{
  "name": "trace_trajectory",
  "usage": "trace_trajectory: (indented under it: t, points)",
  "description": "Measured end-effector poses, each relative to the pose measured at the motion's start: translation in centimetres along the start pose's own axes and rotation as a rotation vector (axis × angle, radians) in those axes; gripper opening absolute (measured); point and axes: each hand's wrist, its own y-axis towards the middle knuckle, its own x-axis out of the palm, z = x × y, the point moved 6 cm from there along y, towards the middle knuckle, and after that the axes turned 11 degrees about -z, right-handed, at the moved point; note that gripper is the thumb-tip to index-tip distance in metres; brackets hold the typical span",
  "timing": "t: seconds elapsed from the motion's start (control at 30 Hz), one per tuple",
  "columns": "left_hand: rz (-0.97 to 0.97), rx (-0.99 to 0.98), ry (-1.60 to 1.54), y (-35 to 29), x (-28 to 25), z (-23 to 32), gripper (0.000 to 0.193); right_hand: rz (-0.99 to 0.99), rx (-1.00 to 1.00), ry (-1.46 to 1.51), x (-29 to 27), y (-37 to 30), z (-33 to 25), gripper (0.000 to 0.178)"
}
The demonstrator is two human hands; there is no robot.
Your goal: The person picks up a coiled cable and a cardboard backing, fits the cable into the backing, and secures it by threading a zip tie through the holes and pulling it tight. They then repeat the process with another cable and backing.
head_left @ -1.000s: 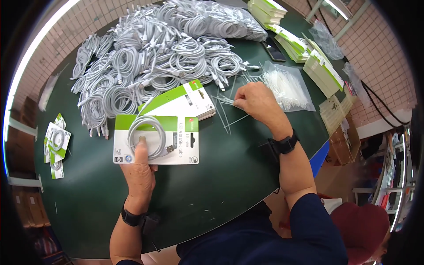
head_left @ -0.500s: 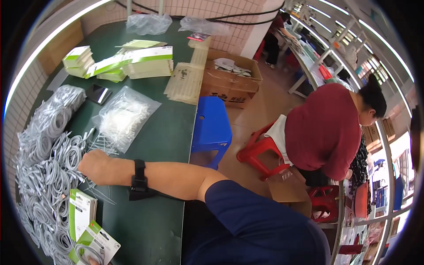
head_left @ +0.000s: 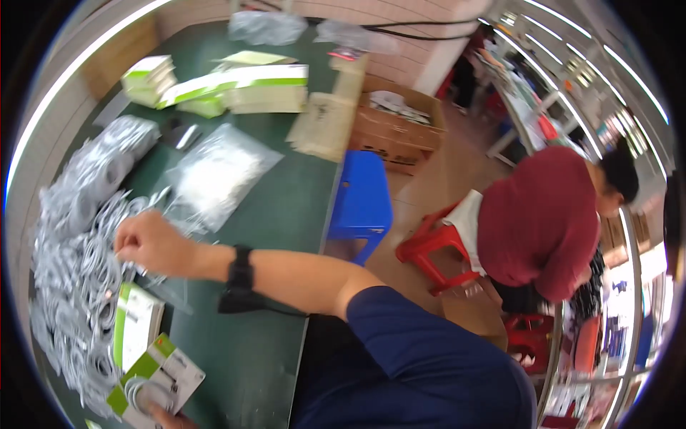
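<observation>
At the lower left, my left hand [head_left: 170,418] shows only in part, its fingers closed on a green and white packaging card [head_left: 179,368] and the coiled grey cable [head_left: 146,392] lying against it. My right hand [head_left: 146,243] is above the edge of a large heap of coiled grey cables [head_left: 75,286]. Its fingers are curled together in a pinch; what they hold, if anything, is too blurred to make out. Beneath it, next to the heap, stands a stack of green and white cards [head_left: 139,322]. White thin ties [head_left: 189,218] lie beyond the right hand.
A clear bag of white ties [head_left: 221,175] rests on the green table [head_left: 264,214]. Farther back are stacked cards [head_left: 268,93] and plastic bags [head_left: 268,28]. A blue stool [head_left: 363,200] and a cardboard box [head_left: 393,132] stand right of the table. A person in maroon [head_left: 539,222] sits nearby.
The view has shifted, so the table's things appear farther right. My right hand has lifted slightly, its pinch turned more into view. More of my left hand shows, still with card and cable.
</observation>
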Motion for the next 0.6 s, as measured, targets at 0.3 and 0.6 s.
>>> trace_trajectory:
  t: [0.3,0.6]
  points:
    - [-0.579,0.622,0.705,-4.4,9.8,9.8,0.022,-0.341,0.456,0.472,2.3,-3.8,-1.6,0.019]
    - [-0.575,0.805,0.537,-4.5,9.7,10.5,0.034,-0.564,0.343,0.390,5.2,-4.9,-3.1,0.022]
